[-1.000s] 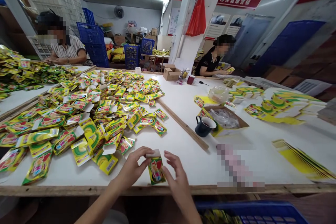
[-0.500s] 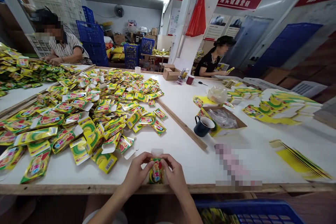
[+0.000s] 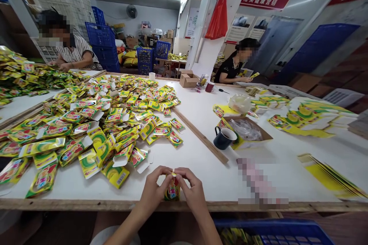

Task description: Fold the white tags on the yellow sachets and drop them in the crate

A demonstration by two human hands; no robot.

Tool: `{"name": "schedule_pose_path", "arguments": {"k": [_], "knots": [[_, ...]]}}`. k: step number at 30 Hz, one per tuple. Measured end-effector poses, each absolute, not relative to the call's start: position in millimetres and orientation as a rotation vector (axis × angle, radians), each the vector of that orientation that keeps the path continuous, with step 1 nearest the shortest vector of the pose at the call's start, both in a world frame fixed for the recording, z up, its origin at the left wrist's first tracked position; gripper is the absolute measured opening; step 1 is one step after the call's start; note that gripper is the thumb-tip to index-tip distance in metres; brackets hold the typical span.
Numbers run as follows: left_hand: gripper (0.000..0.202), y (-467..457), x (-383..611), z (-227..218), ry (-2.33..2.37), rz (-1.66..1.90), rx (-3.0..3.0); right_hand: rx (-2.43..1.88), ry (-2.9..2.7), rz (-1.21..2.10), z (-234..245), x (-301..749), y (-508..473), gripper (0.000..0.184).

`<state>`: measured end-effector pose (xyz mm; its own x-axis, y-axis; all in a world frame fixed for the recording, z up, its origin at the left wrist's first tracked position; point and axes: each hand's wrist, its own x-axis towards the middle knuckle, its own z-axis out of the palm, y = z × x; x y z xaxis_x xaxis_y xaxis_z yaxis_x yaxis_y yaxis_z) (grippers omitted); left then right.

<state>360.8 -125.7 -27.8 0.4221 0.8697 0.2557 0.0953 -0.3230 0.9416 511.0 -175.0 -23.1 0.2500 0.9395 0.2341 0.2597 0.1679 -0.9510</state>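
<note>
Both my hands meet at the near edge of the white table (image 3: pixel 201 160). My left hand (image 3: pixel 153 190) and my right hand (image 3: pixel 192 191) pinch the top of one small yellow-green carton (image 3: pixel 172 190) that stands upright between them, thumbs and forefingers pressed together at its top flap. Most of the carton is hidden behind my fingers. Just left of my hands begins a wide heap of the same flat yellow cartons (image 3: pixel 94 130), several with white flaps open.
A dark mug (image 3: pixel 224 138) and a cardboard tray with plastic bags (image 3: pixel 247 130) stand right of a wooden slat (image 3: pixel 198 136). Flat yellow sheets (image 3: pixel 330 178) lie far right. Two other people sit at the far side. A blue crate (image 3: pixel 276 231) is below the table edge.
My hands have closed in around the carton, and its white top flap, sticking up before, is now folded down under my fingertips.
</note>
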Motion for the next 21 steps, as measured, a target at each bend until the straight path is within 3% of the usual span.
{"name": "schedule_pose_path", "arguments": {"k": [9,21], "knots": [[0.017,-119.5,372.1,-27.2,0.939,1.049,1.496,-1.465,-1.158,0.729,-18.0,507.6,-163.8,0.031],[0.020,-124.2,366.0,-45.5,0.868,0.975,1.476,-1.330,-1.135,0.786,-38.5,499.2,-170.2,0.023]]}}
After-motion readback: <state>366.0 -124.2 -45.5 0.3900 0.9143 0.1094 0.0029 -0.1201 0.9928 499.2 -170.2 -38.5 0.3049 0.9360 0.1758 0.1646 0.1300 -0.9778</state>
